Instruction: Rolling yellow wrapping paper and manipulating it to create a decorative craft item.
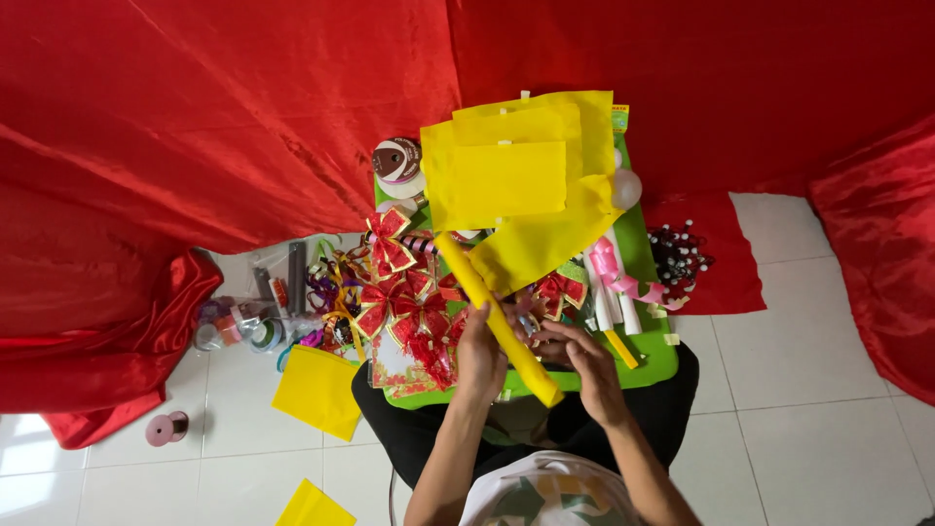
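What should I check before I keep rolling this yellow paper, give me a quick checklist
1. Left hand grips the rolled yellow tube: ok.
2. Right hand on the tube: not ok, it sits just beside it, over the tray.
3. Tube rolled tight to both ends: not ok, the upper end opens into a loose yellow sheet.
4. Room on the green tray: not ok, red bows and pink ribbon crowd it.
5. Spare yellow paper nearby on the floor: ok.
6. Tape or glue ready: cannot tell.
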